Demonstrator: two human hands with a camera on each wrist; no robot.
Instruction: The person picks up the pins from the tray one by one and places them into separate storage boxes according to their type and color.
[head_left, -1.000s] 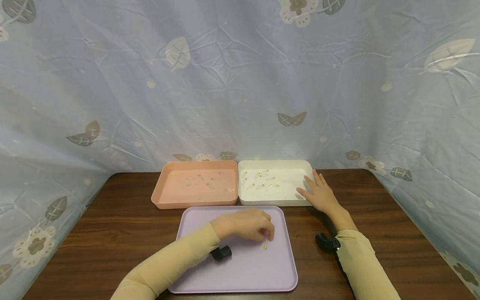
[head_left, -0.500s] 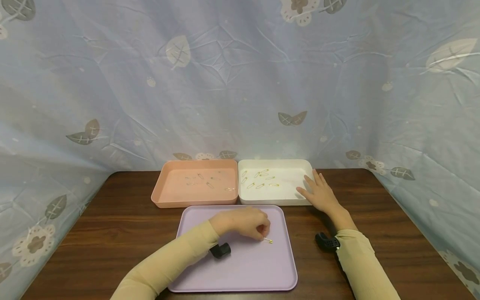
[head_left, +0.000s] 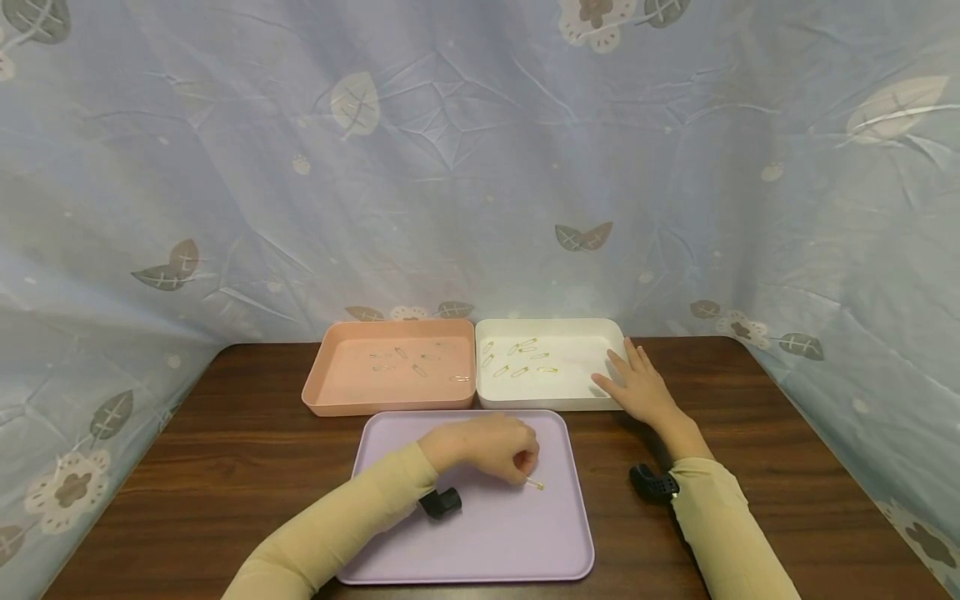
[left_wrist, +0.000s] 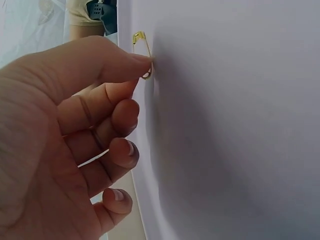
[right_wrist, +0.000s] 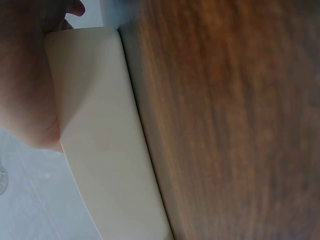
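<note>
My left hand (head_left: 491,448) pinches a gold safety pin (left_wrist: 141,37) between thumb and forefinger, close over the lilac tray (head_left: 480,550). In the left wrist view the pin's clasp end sticks up past the thumb, and the other fingers curl loosely beneath. My right hand (head_left: 641,387) rests with spread fingers on the right front corner of the white tray (head_left: 585,350). Several gold safety pins (head_left: 521,372) lie in that white tray, mostly towards its left side. The right wrist view shows the tray's outer wall (right_wrist: 107,130) with the hand over its rim.
A pink tray (head_left: 352,375) with several silver safety pins (head_left: 419,370) stands left of the white one, side by side. All the trays sit on a dark wooden table (head_left: 225,475). Behind it hangs a pale blue patterned curtain (head_left: 450,208).
The safety pin in my left hand has swung from pointing towards the front to pointing right, and the hand has shifted slightly left. My right hand has stayed in place.
</note>
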